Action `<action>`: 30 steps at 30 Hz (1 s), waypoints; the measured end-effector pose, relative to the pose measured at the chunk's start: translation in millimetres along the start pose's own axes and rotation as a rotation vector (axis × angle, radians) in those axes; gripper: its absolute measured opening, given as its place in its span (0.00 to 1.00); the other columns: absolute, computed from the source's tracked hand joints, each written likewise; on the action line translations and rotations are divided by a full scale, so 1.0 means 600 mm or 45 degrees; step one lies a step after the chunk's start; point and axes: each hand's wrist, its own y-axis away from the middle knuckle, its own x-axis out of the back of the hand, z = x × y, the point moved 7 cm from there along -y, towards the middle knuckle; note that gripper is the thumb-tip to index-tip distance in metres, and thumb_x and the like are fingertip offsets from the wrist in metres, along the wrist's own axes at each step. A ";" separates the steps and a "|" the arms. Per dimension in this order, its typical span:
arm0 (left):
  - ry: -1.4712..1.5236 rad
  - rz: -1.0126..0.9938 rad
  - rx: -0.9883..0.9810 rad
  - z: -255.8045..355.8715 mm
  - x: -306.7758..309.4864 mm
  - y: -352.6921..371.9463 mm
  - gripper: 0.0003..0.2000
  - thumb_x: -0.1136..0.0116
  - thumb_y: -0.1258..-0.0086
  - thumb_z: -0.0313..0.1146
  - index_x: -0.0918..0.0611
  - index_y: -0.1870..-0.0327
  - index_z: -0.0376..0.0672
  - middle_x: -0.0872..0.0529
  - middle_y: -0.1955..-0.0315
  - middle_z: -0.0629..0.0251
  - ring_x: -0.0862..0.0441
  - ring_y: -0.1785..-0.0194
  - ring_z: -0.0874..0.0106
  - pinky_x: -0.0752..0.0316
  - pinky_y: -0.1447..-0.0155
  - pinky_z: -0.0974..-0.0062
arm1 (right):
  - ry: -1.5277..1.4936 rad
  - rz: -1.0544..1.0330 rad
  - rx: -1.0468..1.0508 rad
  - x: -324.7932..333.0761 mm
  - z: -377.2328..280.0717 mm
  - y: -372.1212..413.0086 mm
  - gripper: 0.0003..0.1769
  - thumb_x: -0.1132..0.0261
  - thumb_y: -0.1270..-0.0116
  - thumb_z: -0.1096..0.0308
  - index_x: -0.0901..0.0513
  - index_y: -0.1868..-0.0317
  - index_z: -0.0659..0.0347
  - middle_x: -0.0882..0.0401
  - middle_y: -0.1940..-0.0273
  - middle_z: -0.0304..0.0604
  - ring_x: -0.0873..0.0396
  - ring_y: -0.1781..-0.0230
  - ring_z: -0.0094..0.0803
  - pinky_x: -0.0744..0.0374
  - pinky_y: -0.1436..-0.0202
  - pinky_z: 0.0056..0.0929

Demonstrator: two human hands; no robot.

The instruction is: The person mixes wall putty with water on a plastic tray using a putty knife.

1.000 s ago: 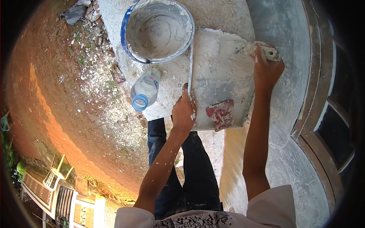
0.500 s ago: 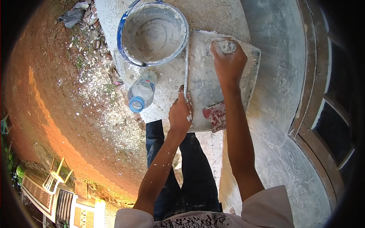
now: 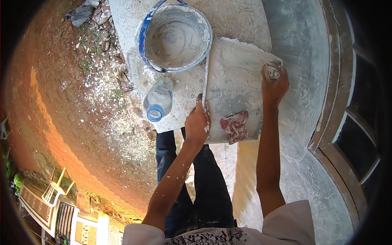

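My left hand (image 3: 199, 123) is closed around the near left rim of a grey, plaster-smeared tray (image 3: 228, 96). White splashes spot its fingers. My right hand (image 3: 275, 87) is a fist at the tray's far right corner, wrapped round a plaster-caked handle (image 3: 273, 72); only the handle's rounded top shows, and the tool's lower part is hidden. On the tray, between my hands, lies a dark red scraper piece (image 3: 234, 127) crusted with white. Beyond my left hand stands a bucket (image 3: 143, 41) with whitish paste (image 3: 175, 36) inside.
A clear plastic bottle (image 3: 159, 98) with a blue neck leans left of my left hand on the pale slab (image 3: 241, 18). To the left is splattered soil (image 3: 108, 102). A smooth grey floor (image 3: 298, 134) and a wooden frame (image 3: 324, 106) lie on the right.
My right hand has moved right with the handle, from the tray's upper middle to its far right corner. My left hand keeps its grip on the rim. The view has shifted slightly.
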 end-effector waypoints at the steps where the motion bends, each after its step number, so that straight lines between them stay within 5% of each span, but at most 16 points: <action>1: 0.000 -0.010 0.002 -0.002 -0.002 0.000 0.32 0.51 0.33 0.20 0.44 0.26 0.31 0.17 0.71 0.41 0.17 0.65 0.44 0.23 0.60 0.53 | 0.004 -0.027 0.089 -0.011 -0.022 0.004 0.14 0.25 0.45 0.67 0.13 0.59 0.61 0.15 0.63 0.48 0.16 0.62 0.50 0.20 0.55 0.39; 11: -0.050 0.024 -0.005 -0.009 -0.010 -0.001 0.32 0.51 0.32 0.21 0.44 0.26 0.32 0.17 0.71 0.42 0.17 0.65 0.44 0.24 0.60 0.53 | -0.451 -0.237 0.107 -0.084 -0.175 0.009 0.15 0.24 0.49 0.68 0.13 0.61 0.62 0.15 0.62 0.48 0.15 0.63 0.46 0.19 0.57 0.37; 18: -0.021 0.017 0.046 -0.013 -0.010 -0.002 0.33 0.47 0.34 0.22 0.42 0.27 0.39 0.17 0.69 0.43 0.17 0.65 0.44 0.23 0.61 0.52 | -0.832 -0.200 -0.202 -0.048 -0.133 0.015 0.14 0.23 0.48 0.69 0.15 0.62 0.65 0.13 0.66 0.46 0.15 0.66 0.33 0.19 0.57 0.32; 22: -0.013 0.069 -0.065 -0.007 -0.007 -0.002 0.32 0.52 0.33 0.20 0.43 0.26 0.32 0.17 0.72 0.42 0.18 0.67 0.43 0.24 0.62 0.54 | -0.531 -0.154 0.109 -0.067 -0.137 0.013 0.14 0.23 0.48 0.72 0.15 0.62 0.65 0.13 0.66 0.46 0.15 0.67 0.34 0.19 0.58 0.31; 28: -0.041 0.060 -0.018 -0.009 -0.009 0.002 0.33 0.48 0.34 0.22 0.42 0.27 0.36 0.17 0.70 0.43 0.17 0.66 0.44 0.23 0.62 0.51 | -0.747 -0.284 -0.244 -0.070 -0.123 0.000 0.12 0.23 0.48 0.70 0.15 0.64 0.64 0.13 0.68 0.47 0.15 0.70 0.36 0.19 0.61 0.31; 30: -0.011 0.075 -0.072 -0.005 -0.011 -0.003 0.33 0.47 0.34 0.21 0.42 0.27 0.36 0.17 0.70 0.43 0.17 0.66 0.44 0.23 0.62 0.51 | -0.475 -0.217 0.242 -0.069 -0.163 -0.013 0.11 0.24 0.47 0.72 0.15 0.64 0.64 0.13 0.69 0.46 0.16 0.73 0.32 0.19 0.64 0.30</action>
